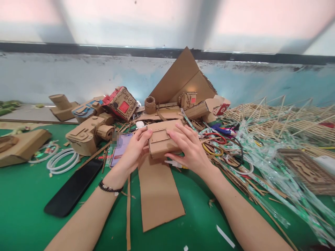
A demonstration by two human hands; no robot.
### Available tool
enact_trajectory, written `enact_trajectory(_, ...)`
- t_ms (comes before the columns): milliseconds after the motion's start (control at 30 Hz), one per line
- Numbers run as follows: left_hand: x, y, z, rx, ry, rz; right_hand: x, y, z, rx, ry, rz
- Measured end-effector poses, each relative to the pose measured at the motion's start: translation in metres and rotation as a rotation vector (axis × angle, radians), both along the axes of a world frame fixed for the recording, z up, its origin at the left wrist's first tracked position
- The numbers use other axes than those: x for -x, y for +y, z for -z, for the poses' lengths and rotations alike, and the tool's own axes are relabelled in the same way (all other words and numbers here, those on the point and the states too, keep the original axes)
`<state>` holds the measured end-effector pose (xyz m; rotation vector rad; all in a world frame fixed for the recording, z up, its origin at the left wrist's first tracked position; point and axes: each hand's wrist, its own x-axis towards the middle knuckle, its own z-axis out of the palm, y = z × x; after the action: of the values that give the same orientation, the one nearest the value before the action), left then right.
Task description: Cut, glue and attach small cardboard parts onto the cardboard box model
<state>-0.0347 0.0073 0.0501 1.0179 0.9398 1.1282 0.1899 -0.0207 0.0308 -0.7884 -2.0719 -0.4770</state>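
Box (161, 148) between both hands, long axis roughly left–right. Left hand (133, 148): partly closed, holding left end. Right hand (190, 147): half-open, spread around right end.

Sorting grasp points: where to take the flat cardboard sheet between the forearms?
Probably pinch the cardboard sheet by its near edge, coming from the wearer's side: it lies flat, and that end is uncovered, while the held cardboard box hides the far end.

The left hand (133, 149) wears a dark, round, beaded bracelet (108, 189) with a small pale charm (116, 194); the right hand (193, 150) is bare.
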Motion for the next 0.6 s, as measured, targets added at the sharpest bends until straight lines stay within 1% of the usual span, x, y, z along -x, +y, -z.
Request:
enact_trajectory(133,-0.0012,-0.0014,-0.0022,0.029,-0.018,0.003,0.0022,0.0002,0.0018,-0.073,0.037,-0.024)
enact_trajectory(367,-0.0001,-0.0012,-0.0022,0.067,-0.006,0.033,0.0032,0.0004,0.0034,-0.04,0.04,-0.053)
enact_trajectory(600,0.0008,0.0011,0.0024,0.073,-0.031,0.037,0.006,0.0011,0.0061,-0.031,0.033,-0.076)
